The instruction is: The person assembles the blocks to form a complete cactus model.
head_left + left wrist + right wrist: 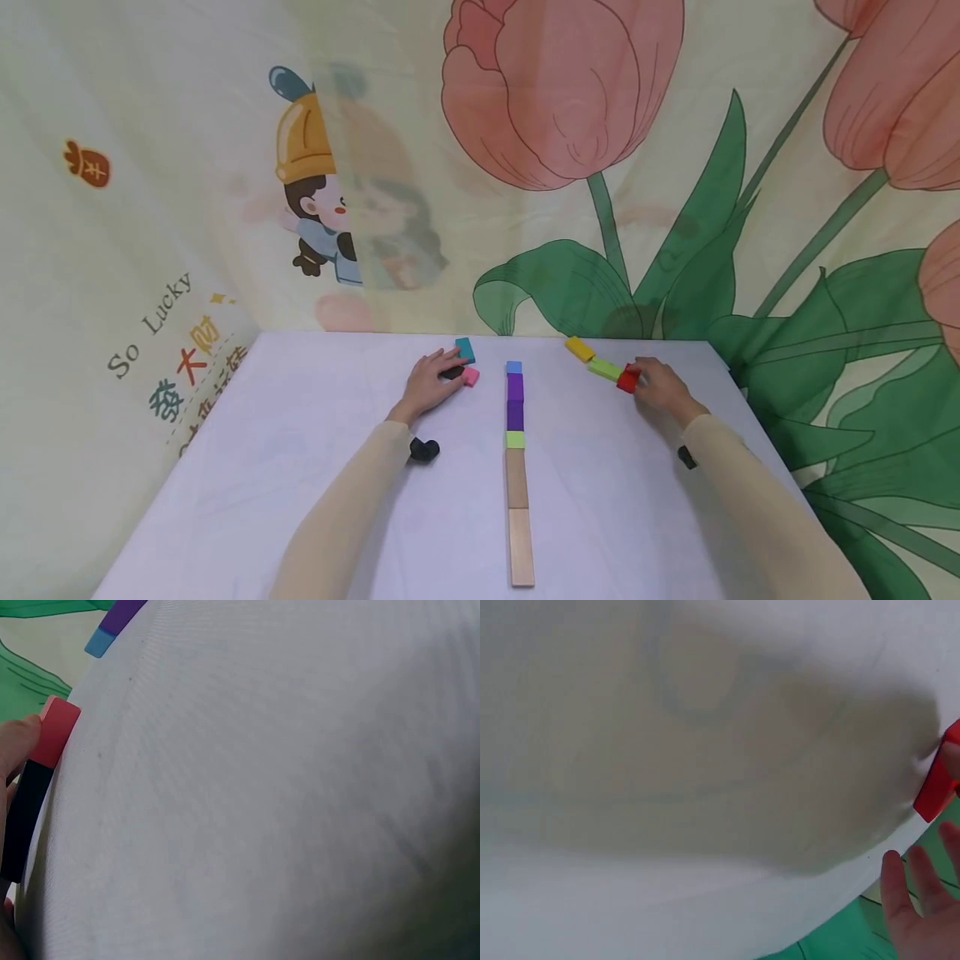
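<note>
My left hand (429, 383) reaches over several blocks at the table's far side. Its fingers lie about a black block (452, 372), and one fingertip touches the pink block (59, 731), which sits end to end with the black one in the left wrist view. A teal block (465, 350) lies right at the fingertips. I cannot tell whether this hand grips the black block or only touches it. My right hand (660, 385) pinches a red block (627, 378) at the near end of a slanted row. Its other fingers spread out in the right wrist view.
Beyond the red block, a green block (604, 368) and a yellow block (580, 348) continue the slanted row. Between the hands runs a straight line of blue (513, 367), purple (515, 400), light green (515, 439) and wooden blocks (517, 479). A printed curtain (405, 125) hangs behind the white table (337, 417).
</note>
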`<state>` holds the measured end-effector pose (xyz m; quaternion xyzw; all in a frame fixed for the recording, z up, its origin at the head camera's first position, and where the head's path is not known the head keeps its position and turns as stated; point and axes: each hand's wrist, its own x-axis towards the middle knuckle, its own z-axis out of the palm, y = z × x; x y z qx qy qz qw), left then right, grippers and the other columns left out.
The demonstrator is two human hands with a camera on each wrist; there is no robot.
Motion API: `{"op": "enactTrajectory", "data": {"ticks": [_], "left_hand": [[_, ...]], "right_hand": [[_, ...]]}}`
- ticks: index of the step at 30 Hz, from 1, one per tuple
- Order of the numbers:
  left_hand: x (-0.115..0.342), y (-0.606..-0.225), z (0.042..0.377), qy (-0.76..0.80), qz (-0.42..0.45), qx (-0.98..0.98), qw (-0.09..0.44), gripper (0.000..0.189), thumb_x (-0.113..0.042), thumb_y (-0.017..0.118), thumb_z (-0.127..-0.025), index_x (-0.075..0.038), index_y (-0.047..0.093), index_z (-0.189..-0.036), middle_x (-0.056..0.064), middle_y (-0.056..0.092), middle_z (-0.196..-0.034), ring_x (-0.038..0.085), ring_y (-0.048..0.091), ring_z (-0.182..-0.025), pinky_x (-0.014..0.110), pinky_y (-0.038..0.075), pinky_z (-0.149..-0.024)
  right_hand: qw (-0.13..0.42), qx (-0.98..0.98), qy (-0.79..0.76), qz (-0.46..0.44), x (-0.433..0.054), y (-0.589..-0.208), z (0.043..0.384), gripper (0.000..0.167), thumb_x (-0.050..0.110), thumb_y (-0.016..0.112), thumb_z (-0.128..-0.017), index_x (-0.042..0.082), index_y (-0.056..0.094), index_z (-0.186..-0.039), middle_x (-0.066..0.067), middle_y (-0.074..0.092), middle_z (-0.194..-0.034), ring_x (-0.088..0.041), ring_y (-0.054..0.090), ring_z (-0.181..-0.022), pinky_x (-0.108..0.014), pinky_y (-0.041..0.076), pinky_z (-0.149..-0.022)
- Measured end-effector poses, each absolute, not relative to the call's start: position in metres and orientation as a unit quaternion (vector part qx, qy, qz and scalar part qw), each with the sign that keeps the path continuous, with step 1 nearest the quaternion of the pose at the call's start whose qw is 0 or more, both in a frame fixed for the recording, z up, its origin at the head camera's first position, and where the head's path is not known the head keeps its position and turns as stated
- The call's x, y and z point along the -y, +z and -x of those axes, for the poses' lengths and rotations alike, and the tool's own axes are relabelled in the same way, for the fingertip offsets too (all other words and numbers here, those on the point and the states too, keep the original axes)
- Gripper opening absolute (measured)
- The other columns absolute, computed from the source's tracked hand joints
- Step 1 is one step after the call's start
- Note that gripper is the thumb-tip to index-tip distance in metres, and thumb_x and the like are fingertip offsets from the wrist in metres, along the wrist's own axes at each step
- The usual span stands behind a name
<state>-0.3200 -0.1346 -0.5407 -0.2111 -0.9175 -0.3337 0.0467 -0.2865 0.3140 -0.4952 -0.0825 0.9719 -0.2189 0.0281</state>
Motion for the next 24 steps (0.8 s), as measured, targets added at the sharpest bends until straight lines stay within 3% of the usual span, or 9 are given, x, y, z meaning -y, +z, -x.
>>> {"op": "enactTrajectory", "data": {"ticks": [6,13,18,24], "left_hand": [[0.133,-0.539,0.320,-0.335,0.215,0.916,0.051,0.045,-0.032,0.066,-0.093,-0.016,0.063,-0.135,0.005,0.045,-0.152,0.035,0.031,-0.144,0.060,0.014,-0.116],[0.133,-0.540,0.318,-0.352,0.225,0.906,0.071,0.044,-0.033,0.064,-0.094,-0.015,0.063,-0.134,0.007,0.046,-0.151,0.038,0.032,-0.143,0.062,0.013,-0.116],[0.135,-0.544,0.315,-0.362,0.238,0.896,0.096,0.044,-0.040,0.061,-0.095,-0.018,0.065,-0.132,0.006,0.049,-0.149,0.039,0.036,-0.140,0.066,0.016,-0.113],[0.134,-0.542,0.318,-0.346,0.221,0.910,0.063,0.045,-0.033,0.064,-0.093,-0.015,0.063,-0.134,0.007,0.045,-0.151,0.038,0.032,-0.143,0.063,0.014,-0.115]], "right_hand": [[0.026,-0.983,-0.161,0.082,-0.317,-0.493,0.285,0.037,0.005,0.070,-0.084,-0.009,0.062,-0.117,-0.029,0.063,-0.117,-0.043,0.058,-0.106,-0.056,0.049,-0.091],[0.041,-0.986,-0.132,0.097,-0.321,-0.489,0.278,0.036,0.005,0.079,-0.079,-0.006,0.068,-0.111,-0.017,0.061,-0.094,-0.033,0.057,-0.089,-0.049,0.054,-0.082],[0.080,-0.979,-0.168,0.086,-0.321,-0.488,0.268,0.034,0.008,0.079,-0.080,-0.005,0.066,-0.108,-0.014,0.059,-0.094,-0.030,0.055,-0.088,-0.046,0.054,-0.081],[0.096,-0.963,-0.239,0.081,-0.304,-0.484,0.244,0.038,0.014,0.081,-0.079,-0.002,0.062,-0.108,-0.013,0.058,-0.101,-0.029,0.055,-0.094,-0.042,0.054,-0.081]]}}
